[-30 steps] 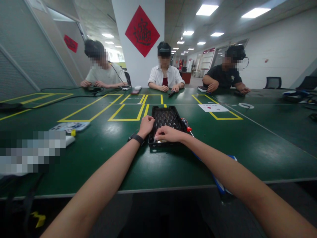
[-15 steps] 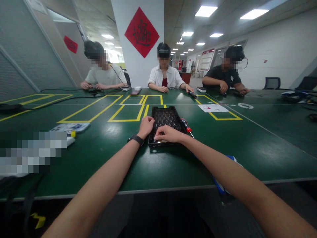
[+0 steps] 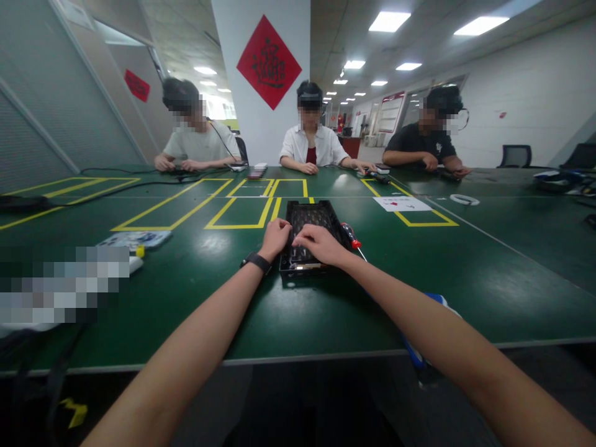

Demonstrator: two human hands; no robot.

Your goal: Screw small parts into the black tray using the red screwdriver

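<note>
A black plastic tray (image 3: 321, 210) lies in front of me, its inside marked by rows of small shiny spots or parts. A light brownish strip (image 3: 311, 266) shows at its near end. My left hand (image 3: 277, 237), wearing a dark wristband, has its fingers curled closed on the tray's left rim. Over the tray's middle is my right hand (image 3: 317, 243), thumb and fingertips drawn together; whatever may be between them is too small to make out. Beside the tray's right wall lies a screwdriver (image 3: 350, 234) with a black and red handle.
Yellow tape rectangles mark the green table (image 3: 195, 323). A white sheet (image 3: 403, 203) lies to the right, a white tape ring (image 3: 464, 199) beyond it. A blue-and-white object (image 3: 436, 299) is partly behind my right forearm. Three people sit along the far side.
My right hand has moved forward from the tray's near left corner to its middle, uncovering the strip. My left hand stays at the rim. The co-worker opposite has shifted one hand right.
</note>
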